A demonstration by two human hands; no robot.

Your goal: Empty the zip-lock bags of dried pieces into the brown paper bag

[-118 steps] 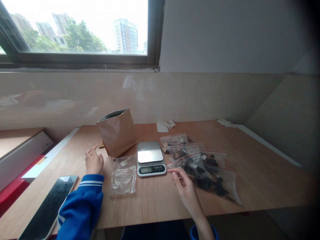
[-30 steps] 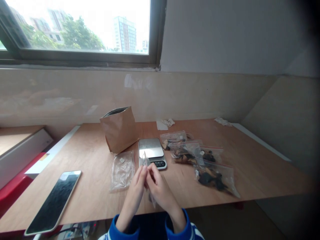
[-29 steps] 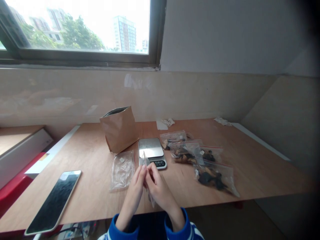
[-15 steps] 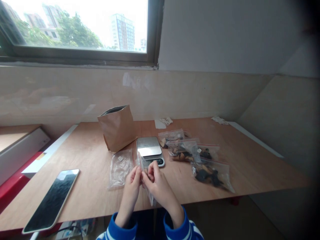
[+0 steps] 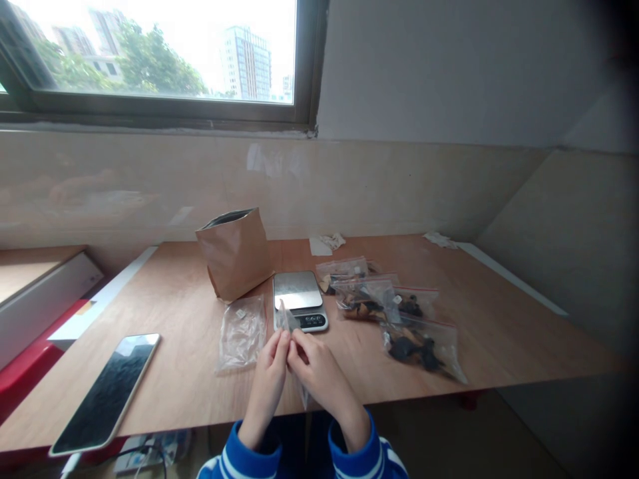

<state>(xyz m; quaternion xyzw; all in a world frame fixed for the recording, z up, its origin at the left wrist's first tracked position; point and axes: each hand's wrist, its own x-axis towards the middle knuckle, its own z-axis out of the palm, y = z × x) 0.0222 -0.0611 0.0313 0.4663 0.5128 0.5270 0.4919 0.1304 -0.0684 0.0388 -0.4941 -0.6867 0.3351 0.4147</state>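
Between my two hands is a clear plastic zip bag point(image 5: 286, 318), seen nearly edge-on, with its top poking up in front of the scale. My left hand point(image 5: 272, 362) pinches it from the left, thumb and fingers together. Close beside it, my right hand point(image 5: 317, 366) pinches the same bag from the right. What lies inside the bag is hidden by my fingers. Just beyond my hands stands a white digital scale point(image 5: 298, 293) with a bare metal plate and a dark display. Flat on the table to the left lies another clear plastic bag point(image 5: 242, 336).
An open brown paper bag point(image 5: 234, 253) stands behind the flat bag. Several zip bags with dark dried pieces point(image 5: 419, 349) lie to the right. A phone point(image 5: 107, 392) with a cable rests on the wooden table point(image 5: 499, 332) at the left. Crumpled tissue point(image 5: 333, 241) lies at the back.
My right hand's fingers have come down and closed nearer to my left hand on the bag. The scale's display shows more fully now. The view has shifted slightly.
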